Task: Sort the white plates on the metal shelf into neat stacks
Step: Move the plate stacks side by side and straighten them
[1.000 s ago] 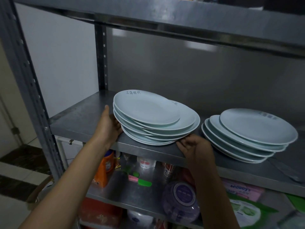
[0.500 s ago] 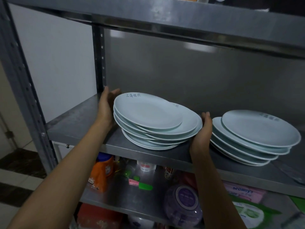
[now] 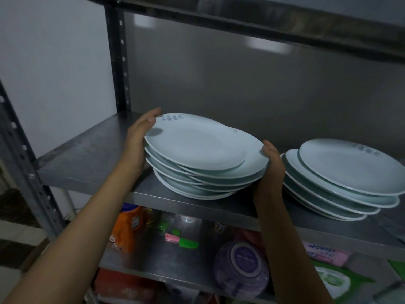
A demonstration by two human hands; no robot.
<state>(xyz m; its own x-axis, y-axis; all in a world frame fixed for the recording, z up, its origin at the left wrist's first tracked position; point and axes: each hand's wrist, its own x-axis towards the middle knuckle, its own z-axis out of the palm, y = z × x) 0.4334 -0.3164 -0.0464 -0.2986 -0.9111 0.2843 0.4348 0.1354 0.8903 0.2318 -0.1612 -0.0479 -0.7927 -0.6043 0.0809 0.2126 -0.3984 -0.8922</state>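
Observation:
Two uneven stacks of pale white plates rest on the metal shelf [image 3: 87,156]. The left stack [image 3: 197,148] holds several plates fanned out to the right, the top one with faint writing on its far rim. My left hand [image 3: 138,141] presses flat against the stack's left edge, thumb on the top plate's rim. On the stack's right edge my right hand [image 3: 271,170] cups the rims. The right stack [image 3: 346,172] sits untouched, its plates also slid sideways.
A lower shelf [image 3: 153,257] carries an orange bottle [image 3: 127,227], a purple round container [image 3: 243,266], green and pink packets and small items. An upper shelf [image 3: 263,16] hangs close overhead. A perforated upright post [image 3: 119,58] stands at the back left.
Both hands rose from the shelf's front edge to the sides of the left stack. Its plates now sit slightly closer together, and the view has moved nearer.

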